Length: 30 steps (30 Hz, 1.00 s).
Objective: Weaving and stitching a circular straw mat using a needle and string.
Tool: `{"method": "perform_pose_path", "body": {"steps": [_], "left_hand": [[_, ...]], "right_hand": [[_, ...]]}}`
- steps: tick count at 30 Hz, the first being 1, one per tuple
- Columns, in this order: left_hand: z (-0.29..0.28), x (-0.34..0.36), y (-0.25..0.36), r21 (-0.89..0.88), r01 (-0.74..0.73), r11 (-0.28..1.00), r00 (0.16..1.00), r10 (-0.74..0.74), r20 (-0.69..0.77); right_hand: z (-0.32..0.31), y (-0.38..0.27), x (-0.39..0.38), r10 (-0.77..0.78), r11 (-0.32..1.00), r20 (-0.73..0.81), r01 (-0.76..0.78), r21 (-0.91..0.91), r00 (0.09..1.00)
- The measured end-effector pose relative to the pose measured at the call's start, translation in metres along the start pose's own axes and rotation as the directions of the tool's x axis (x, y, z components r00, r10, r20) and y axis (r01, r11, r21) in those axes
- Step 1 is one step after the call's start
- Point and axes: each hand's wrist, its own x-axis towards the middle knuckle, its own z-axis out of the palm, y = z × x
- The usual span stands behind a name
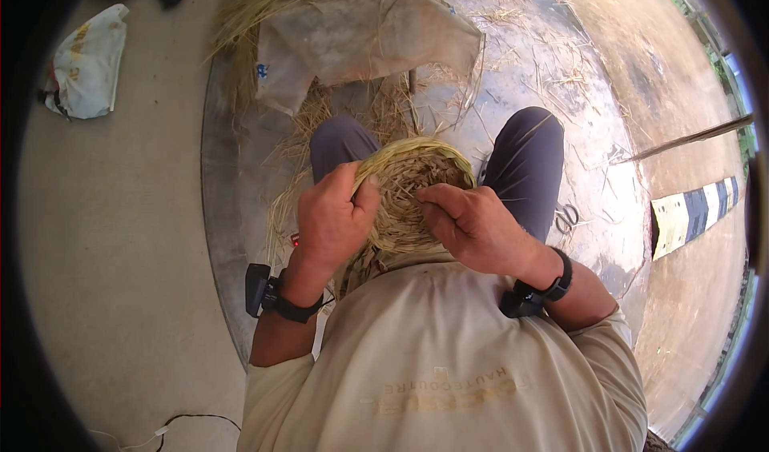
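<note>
A half-woven straw basket (412,188) is held in the lap, between the knees of the seated person, just above the beige shirt (440,356). The left hand (332,220) is closed over the basket's left rim, thumb inside and fingers wrapped around the outer coil. The right hand (473,224) is laid on the right side, its fingers (432,196) pinched on strands inside the bowl. Dark bands (276,296) are worn on both wrists.

The basket is judged light and springy rather than stiff: the dry stalks bend under pressure but are likely to crack if folded sharply, and the loose ends hanging below can slip out of the weave. The bound rim coil is judged the firmest place to be gripped; the open centre would give way.

Further out, loose straw (320,132) is scattered on a round metal platform (228,236), with a woven plastic sack (360,36) beyond the knees. A crumpled bag (84,64) is seen on the concrete floor (120,252) at the far left, and scissors (567,216) lie to the right
</note>
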Motion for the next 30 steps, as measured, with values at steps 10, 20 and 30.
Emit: {"method": "perform_pose_path", "body": {"steps": [10, 20, 30], "left_hand": [[0.008, 0.002, 0.003, 0.005, -0.039, 0.999, 0.999, 0.039, -0.023], [0.024, -0.004, 0.008, 0.058, -0.083, 0.995, 0.996, 0.086, -0.04], [0.012, 0.013, -0.004, 0.146, -0.166, 0.975, 0.984, 0.173, -0.039]], "right_hand": [[0.006, 0.004, 0.002, 0.047, 0.999, 0.015, -0.047, -0.018, 0.999], [0.027, 0.017, 0.027, 0.104, 0.994, -0.065, -0.102, 0.045, 0.992], [0.006, 0.005, 0.027, 0.114, 0.986, 0.052, -0.119, 0.115, 0.992]]}}
